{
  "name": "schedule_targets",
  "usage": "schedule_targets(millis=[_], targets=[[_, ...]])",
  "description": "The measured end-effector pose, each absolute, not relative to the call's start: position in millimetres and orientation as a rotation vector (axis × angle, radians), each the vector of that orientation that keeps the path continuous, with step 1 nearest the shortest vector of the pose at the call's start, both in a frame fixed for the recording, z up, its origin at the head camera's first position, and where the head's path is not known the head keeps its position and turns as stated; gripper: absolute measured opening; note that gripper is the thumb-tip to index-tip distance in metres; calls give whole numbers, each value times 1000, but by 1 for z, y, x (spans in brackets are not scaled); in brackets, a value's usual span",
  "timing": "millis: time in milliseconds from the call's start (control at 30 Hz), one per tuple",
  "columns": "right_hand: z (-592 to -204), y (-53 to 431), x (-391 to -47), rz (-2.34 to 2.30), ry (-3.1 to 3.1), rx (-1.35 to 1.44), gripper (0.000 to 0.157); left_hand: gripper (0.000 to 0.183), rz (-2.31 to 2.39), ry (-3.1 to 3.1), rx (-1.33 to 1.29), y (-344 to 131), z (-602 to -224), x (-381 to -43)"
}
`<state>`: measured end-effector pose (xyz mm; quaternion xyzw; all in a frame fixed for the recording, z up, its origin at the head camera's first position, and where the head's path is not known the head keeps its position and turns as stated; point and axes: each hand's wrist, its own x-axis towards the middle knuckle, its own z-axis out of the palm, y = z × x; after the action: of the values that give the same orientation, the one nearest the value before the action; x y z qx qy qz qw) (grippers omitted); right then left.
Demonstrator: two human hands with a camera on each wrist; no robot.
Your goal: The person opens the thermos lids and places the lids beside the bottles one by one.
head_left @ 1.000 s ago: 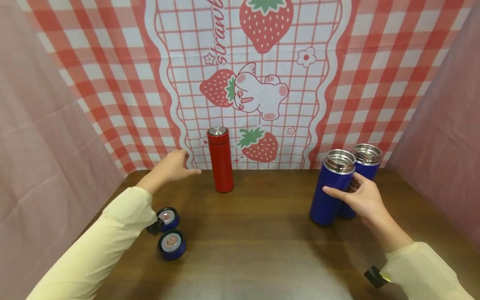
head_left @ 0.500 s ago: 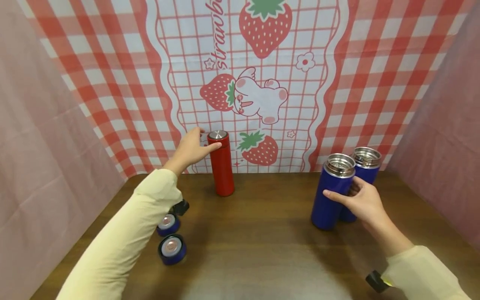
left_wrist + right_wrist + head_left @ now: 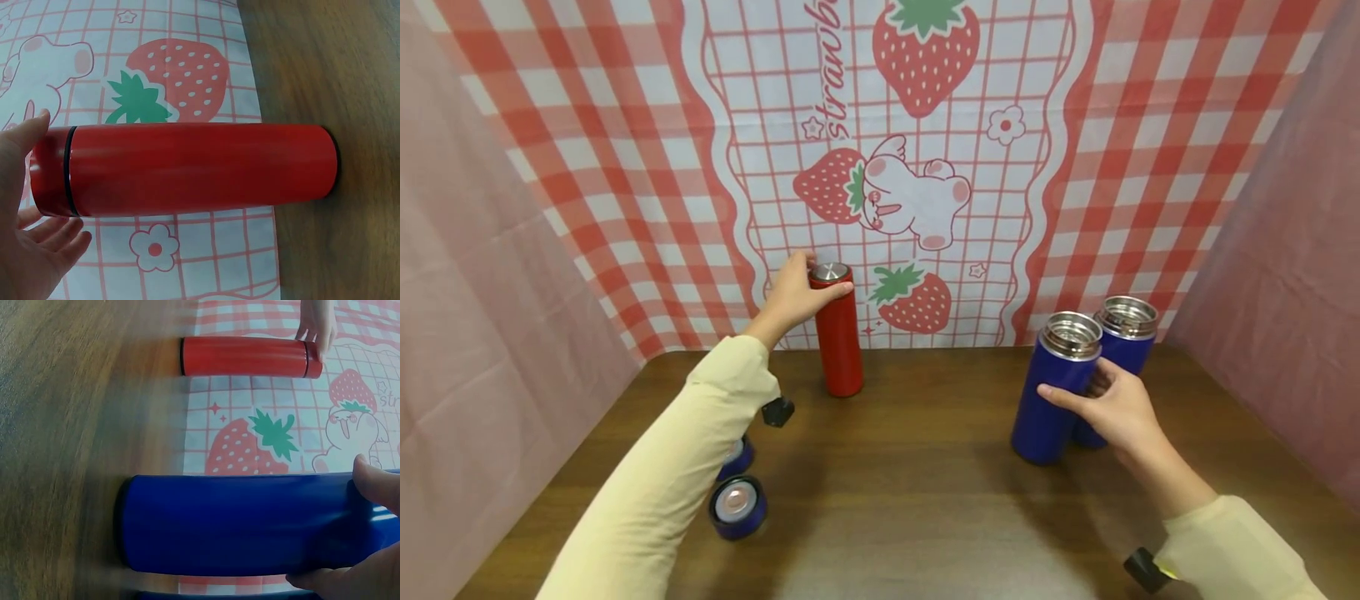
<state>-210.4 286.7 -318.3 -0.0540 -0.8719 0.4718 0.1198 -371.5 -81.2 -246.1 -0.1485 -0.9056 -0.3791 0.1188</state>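
Observation:
A red thermos (image 3: 841, 350) with a steel-topped lid stands upright at the back of the table. My left hand (image 3: 795, 296) reaches round its lid (image 3: 51, 172), thumb on one side and fingers on the other. At the right, my right hand (image 3: 1114, 410) grips a lidless blue thermos (image 3: 1051, 408) around its upper body, thumb across the front. Its steel mouth is open at the top, and it stands upright. Just behind it is a second lidless blue thermos (image 3: 1131, 346), partly hidden by the first one and the hand.
Two blue lids, a near one (image 3: 737, 507) and a far one (image 3: 741, 460), lie underside up on the wooden table (image 3: 895, 500) at the left. My left sleeve (image 3: 647, 475) partly covers the far lid. A strawberry-print cloth (image 3: 917, 208) hangs behind the table, with pink curtains at both sides.
My left hand has moved right and up from beside the red thermos to its lid and now holds it there. The right hand keeps its grip on the blue thermos.

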Motion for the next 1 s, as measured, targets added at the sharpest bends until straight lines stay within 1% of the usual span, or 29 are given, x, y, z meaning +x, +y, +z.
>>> schedule_targets(millis=[267, 500, 700, 1000], targets=[[-319, 283, -211, 1393, -2534, -125, 73, 77, -1081, -2621, -463, -75, -247, -371], [-318, 277, -215, 1447, -2564, -104, 78, 76, -1123, -2608, -484, -75, -252, -372], [-318, 274, -218, 1438, -2577, -110, 79, 74, -1147, -2612, -468, -75, -258, -373], [-317, 276, -222, 1479, -2593, -87, 84, 74, -1151, -2608, -410, -74, -254, -375]])
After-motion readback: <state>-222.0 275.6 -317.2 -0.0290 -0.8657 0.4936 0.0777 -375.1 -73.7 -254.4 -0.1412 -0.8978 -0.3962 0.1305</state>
